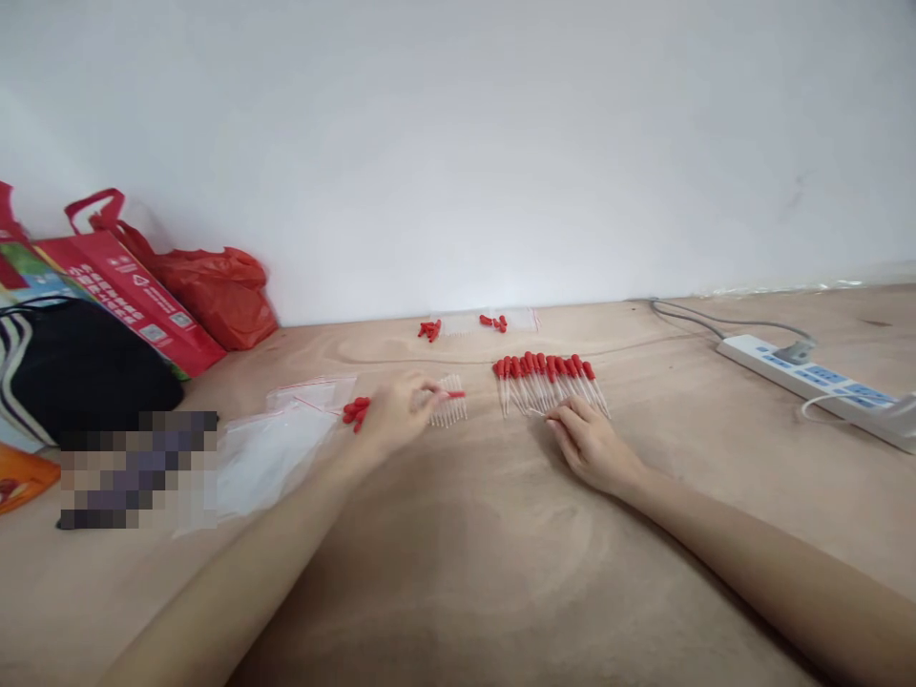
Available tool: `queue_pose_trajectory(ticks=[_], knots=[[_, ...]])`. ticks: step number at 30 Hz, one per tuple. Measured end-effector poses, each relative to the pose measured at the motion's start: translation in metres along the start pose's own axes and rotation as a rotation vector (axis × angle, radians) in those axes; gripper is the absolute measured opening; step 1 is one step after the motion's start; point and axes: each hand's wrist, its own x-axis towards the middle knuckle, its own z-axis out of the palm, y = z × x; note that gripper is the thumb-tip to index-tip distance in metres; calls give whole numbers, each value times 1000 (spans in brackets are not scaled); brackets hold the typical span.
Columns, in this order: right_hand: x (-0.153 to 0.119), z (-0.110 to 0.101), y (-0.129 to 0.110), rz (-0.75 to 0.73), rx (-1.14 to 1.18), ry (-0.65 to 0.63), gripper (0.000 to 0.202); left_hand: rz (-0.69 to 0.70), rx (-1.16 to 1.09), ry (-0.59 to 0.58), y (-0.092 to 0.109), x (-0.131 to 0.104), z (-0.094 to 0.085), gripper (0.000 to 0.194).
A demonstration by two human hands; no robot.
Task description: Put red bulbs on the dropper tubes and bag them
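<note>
My left hand [397, 405] is closed in a pinch on a slim red rubber bulb [456, 394], just above a row of thin clear glass tubes [449, 412]. Beside that hand lies a small heap of red rubber bulbs [356, 412], partly covered by it. To the right, glass droppers with red bulbs [548, 367] lie side by side, bulbs pointing away from me. My right hand [591, 444] rests at their lower ends, its fingers pinched on a thin clear glass tube [535, 412]. The hand hides some of the dropper tips.
Clear plastic bags [264, 453] lie at left, near a blurred-out object [139, 472]. Red bags [215, 286] and a black bag [86, 372] stand behind. More red bulbs [429, 330] lie by the wall. A white power strip [816, 377] with cables sits at right.
</note>
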Motion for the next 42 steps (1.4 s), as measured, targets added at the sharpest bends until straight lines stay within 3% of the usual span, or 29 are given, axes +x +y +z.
queue_pose_trajectory(ticks=[2, 4, 8, 12, 16, 20, 28, 42], knots=[[-3, -2, 1, -41, 29, -36, 22, 233, -24, -46, 18, -13, 21, 17], [-2, -1, -1, -71, 31, -58, 22, 329, -8, -75, 25, -23, 35, 15], [4, 5, -7, -110, 29, -75, 22, 376, 44, -62, 23, -32, 46, 14], [6, 7, -11, -132, 41, -79, 21, 397, 95, -43, 20, -30, 54, 37], [4, 6, -13, -145, 49, -65, 20, 393, 70, -36, 21, -27, 64, 20], [3, 5, -17, -179, 73, -30, 20, 392, 9, 10, 27, -28, 64, 16], [2, 6, -18, -220, 100, 64, 17, 371, -43, -10, 32, -32, 60, 18], [2, 6, -19, -274, 123, 41, 18, 444, -125, -23, 32, -35, 60, 20]])
